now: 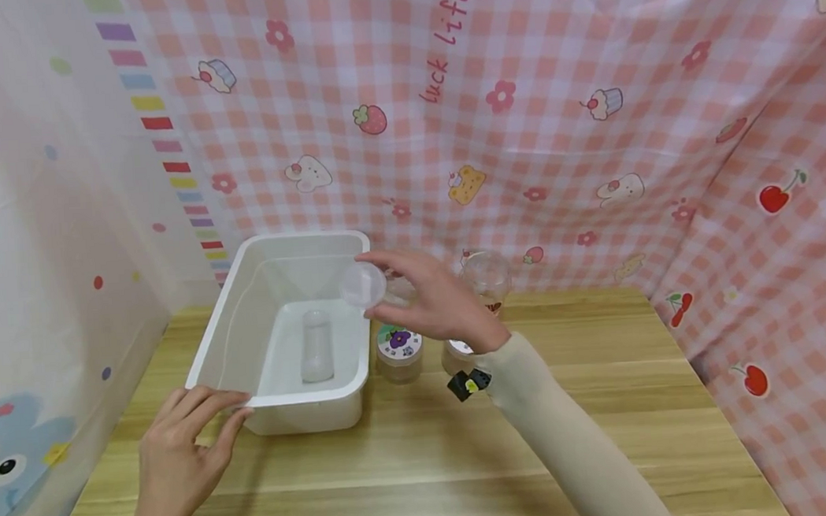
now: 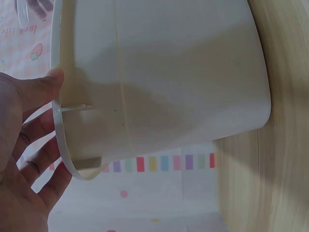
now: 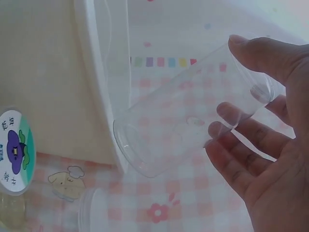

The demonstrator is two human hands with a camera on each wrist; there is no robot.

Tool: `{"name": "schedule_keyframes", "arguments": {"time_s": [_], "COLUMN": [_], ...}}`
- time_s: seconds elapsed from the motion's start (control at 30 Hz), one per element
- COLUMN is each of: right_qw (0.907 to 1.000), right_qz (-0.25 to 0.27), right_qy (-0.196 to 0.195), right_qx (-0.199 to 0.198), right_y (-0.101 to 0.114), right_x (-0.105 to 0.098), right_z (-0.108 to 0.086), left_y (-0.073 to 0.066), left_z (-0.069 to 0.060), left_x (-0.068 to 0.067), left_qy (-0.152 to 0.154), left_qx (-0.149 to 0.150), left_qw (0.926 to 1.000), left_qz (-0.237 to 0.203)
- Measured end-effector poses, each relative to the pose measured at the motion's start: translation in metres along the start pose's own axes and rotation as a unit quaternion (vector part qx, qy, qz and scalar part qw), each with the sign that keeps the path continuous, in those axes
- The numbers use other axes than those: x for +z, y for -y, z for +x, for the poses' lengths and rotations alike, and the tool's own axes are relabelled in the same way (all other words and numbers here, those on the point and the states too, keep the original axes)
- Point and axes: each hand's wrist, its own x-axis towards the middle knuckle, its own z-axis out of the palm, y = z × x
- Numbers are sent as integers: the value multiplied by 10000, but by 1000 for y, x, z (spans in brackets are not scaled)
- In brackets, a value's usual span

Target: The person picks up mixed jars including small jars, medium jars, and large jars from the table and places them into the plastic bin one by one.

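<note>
A clear plastic cylindrical container (image 3: 178,116) is held by my right hand (image 1: 433,296), thumb on one side and fingers on the other. In the head view its round end (image 1: 363,285) tilts over the right rim of the white plastic tub (image 1: 301,399). My left hand (image 1: 186,445) grips the tub's near left corner, and the left wrist view shows the thumb and fingers (image 2: 53,191) at the rim. Inside the tub, a translucent container (image 1: 316,347) lies on the bottom.
Right of the tub stands a small jar (image 1: 400,353) whose white lid carries a purple picture. Another small jar (image 1: 456,358) is partly behind my right wrist. Farther back is a larger clear jar (image 1: 488,273). Patterned cloth (image 1: 554,123) hangs behind the wooden table (image 1: 605,372).
</note>
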Motion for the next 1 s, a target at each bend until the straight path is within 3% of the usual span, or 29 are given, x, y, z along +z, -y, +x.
{"name": "schedule_keyframes", "arguments": {"time_s": [0.23,1.0], "right_qw": [9985,9834], "right_qz": [-68,-1112], "right_qy": [170,1297], "right_qx": [-522,-608], "right_y": [8,29], "right_x": [6,30], "right_z": [15,43], "left_y": [1,1], "left_z": [-2,-1], "left_x": [-2,-1], "left_qy": [119,106], "left_qx": [-60,-54], "left_qw": [9999,9999], "left_qz": [-12,-84]}}
